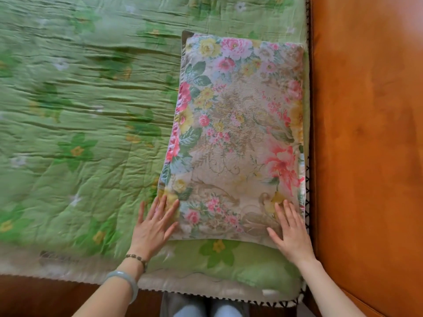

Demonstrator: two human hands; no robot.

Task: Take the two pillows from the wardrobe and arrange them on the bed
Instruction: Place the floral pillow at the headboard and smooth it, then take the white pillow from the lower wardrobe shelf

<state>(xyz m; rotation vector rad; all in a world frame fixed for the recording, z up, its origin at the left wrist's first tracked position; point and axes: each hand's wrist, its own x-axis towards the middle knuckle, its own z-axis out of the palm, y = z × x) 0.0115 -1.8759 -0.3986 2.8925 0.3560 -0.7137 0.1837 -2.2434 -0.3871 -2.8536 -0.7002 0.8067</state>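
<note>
1. Looks down on one floral pillow (233,138) lying flat on the green quilt (80,110), long right side tight against the orange headboard (366,133).
2. Rests the left hand (153,227) flat at the near left corner, fingers straight and spread wide, tips touching the pillow's edge, palm on the quilt, gripping nothing.
3. Lays the right hand (290,234) flat on the near right corner, fingers straight and slightly fanned, pressing down, pinching nothing.
4. Seems to be smoothing and squaring the pillow, with this placement close to done, judging by the lie.
5. Finds no second floral pillow in view; cannot tell the puffy green bulge (224,264) under the near end for the other pillow or folded bedding.
6. Risks skewing the pillow off the headboard line through a harder push from one hand than the other.
7. Risks rucking the already creased quilt under the left palm, leaving ridges under the next pillow.
8. Risks a slide toward the near edge on release, with the near end propped on that soft bulge.
9. Risks crowding the far end by pushing too far along the headboard, leaving little room for the second pillow.
10. Could snag the bead bracelet (137,259) on the bed's fringed trim (307,191) while drawing back.
</note>
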